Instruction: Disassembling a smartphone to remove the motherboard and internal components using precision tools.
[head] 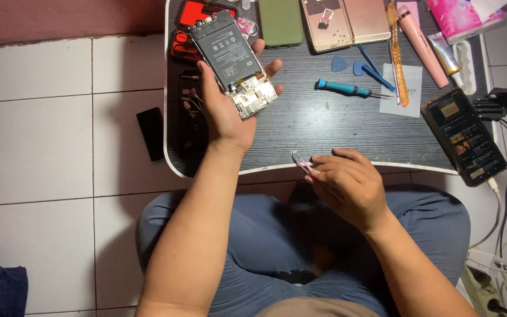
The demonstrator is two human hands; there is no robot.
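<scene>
Opened phone (233, 61) is lying loosely in the left hand (225, 105) above the surface (324, 126), its grip only cradling; right hand (347, 183) is pinching tweezers (301, 164). Tilting could be dropping it.

Free room — bare dark table (324, 126) between the left hand (224, 114), holding the opened phone (233, 61), and the teal screwdriver (347, 89); also the front edge strip above the right hand (347, 185).
Obstacles — far side: green phone (280, 22), pink phone back (344, 20), blue picks (347, 64). Right: orange tool (398, 56), lit phone (463, 136) overhanging the edge. Left: red tool case (184, 47).
</scene>
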